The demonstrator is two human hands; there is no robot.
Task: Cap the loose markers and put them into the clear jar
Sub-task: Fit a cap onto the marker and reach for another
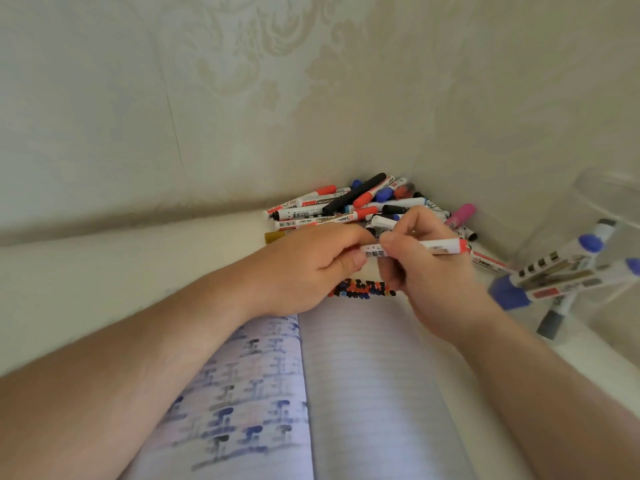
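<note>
**Both hands on one red-ended marker, above the notebook**

Head view: left hand (308, 268) and right hand (422, 271) meet at mid-frame, both holding the same white marker (429, 247). The marker lies roughly level. Its left end is buried in the curled left fingers, thumb under it, so whether a cap is on that end cannot be told. Right fingers pinch the barrel near its middle; the red end sticks out to the right past the right hand.

Marker pile (367, 206) sits just behind the hands in the wall corner: red, blue, black and pink caps mixed. Clear jar (595, 216) stands at right, well apart from the held marker, with several blue-capped markers (554, 271) leaning in it, blurred.

Open notebook (346, 375) lies under the forearms, with ink scribbles at the top of the page just below the hands.
</note>
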